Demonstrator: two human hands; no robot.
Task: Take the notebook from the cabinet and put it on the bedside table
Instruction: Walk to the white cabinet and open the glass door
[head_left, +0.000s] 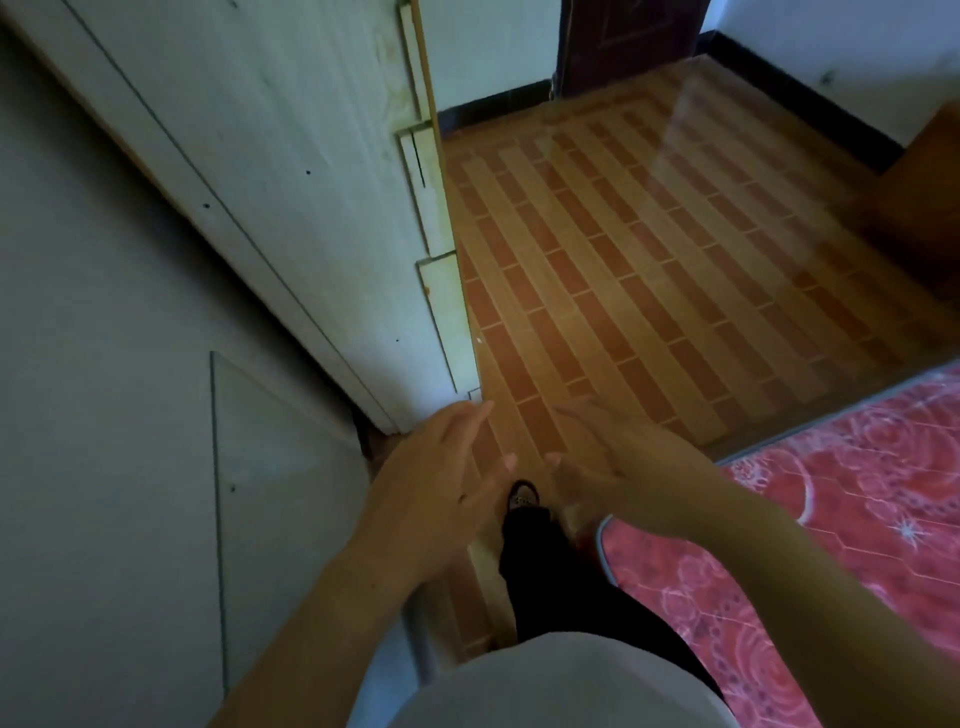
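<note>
My left hand (441, 467) and my right hand (608, 457) are stretched out in front of me over the floor, both with fingers spread and nothing in them. No notebook is in view. A tall pale cabinet (291, 182) with a worn wooden edge rises at the left, its lower corner just beyond my left fingertips. A brown wooden piece of furniture (919, 208) shows at the right edge; I cannot tell whether it is the bedside table.
A grey wall panel (104, 415) fills the left side. A bed with a red patterned cover (857, 519) lies at the lower right. Brick-patterned floor (649, 249) stretches ahead to a dark door (628, 41). My dark trouser leg and shoe (524, 499) stand below my hands.
</note>
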